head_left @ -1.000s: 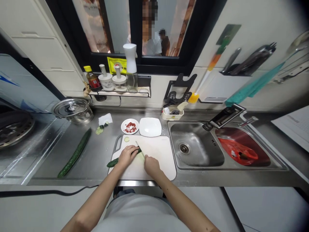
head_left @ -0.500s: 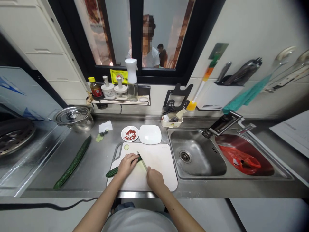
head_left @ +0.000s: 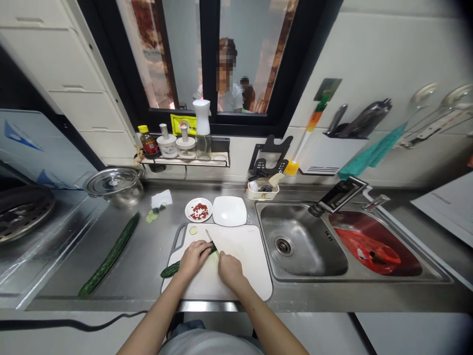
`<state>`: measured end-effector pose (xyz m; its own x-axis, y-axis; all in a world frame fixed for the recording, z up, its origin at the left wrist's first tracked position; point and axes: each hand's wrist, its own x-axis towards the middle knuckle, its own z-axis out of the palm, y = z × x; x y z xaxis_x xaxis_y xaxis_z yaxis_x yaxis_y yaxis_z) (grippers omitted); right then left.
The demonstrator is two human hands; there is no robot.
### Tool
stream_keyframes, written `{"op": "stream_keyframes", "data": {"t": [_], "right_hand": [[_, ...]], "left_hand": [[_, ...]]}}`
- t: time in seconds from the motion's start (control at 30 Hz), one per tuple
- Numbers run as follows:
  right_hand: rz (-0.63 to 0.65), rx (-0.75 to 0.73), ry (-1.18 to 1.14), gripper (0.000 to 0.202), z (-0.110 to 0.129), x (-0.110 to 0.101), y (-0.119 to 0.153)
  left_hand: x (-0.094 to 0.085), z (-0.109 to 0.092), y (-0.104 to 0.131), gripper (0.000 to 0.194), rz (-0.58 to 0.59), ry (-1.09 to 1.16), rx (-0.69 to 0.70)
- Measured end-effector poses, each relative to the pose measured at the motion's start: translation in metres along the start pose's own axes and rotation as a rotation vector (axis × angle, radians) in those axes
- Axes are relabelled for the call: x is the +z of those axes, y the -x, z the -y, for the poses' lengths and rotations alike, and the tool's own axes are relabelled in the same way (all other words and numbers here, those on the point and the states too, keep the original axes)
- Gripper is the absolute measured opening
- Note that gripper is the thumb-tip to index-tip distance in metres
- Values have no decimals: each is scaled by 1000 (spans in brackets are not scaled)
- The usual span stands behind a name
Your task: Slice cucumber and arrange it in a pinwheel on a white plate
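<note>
A cucumber (head_left: 170,269) lies slantwise on the white cutting board (head_left: 247,256), its middle covered by my left hand (head_left: 194,258), whose fingers are closed over it. My right hand (head_left: 229,270) grips a knife (head_left: 212,240) by its handle, which the fingers hide. The blade stands against the cucumber's right end, close to my left fingertips, with its tip pointing to the back left. One round cucumber slice (head_left: 193,230) lies near the board's top left corner. Behind the board are a white dish of chopped red pieces (head_left: 199,220) and a white square plate (head_left: 229,202).
Left of the board lies a whole cucumber (head_left: 110,257), with cucumber scraps (head_left: 151,216) and a white paper (head_left: 161,198) behind it. A lidded pot (head_left: 116,187) stands at the back left. The double sink (head_left: 303,277) is at the right, with a red bag (head_left: 369,251) in it.
The knife and my right hand have shifted slightly left and back, the blade tip reaching further past the cucumber. My left hand keeps its hold. The camera view has tilted a little upward.
</note>
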<state>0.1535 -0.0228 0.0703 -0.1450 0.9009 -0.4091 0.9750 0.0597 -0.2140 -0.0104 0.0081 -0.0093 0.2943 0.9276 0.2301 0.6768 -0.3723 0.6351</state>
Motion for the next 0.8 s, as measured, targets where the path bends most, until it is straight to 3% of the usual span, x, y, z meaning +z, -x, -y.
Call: {"op": "stream_keyframes", "data": {"t": [0.5,0.8], "right_hand": [[30,22,60,38,-16,11,28],[21,26,39,39,-10,9,20]], "left_hand": [[-5,-7,-1,25,9,7,-16],[-8,-13,0,28,34,19,-63]]}}
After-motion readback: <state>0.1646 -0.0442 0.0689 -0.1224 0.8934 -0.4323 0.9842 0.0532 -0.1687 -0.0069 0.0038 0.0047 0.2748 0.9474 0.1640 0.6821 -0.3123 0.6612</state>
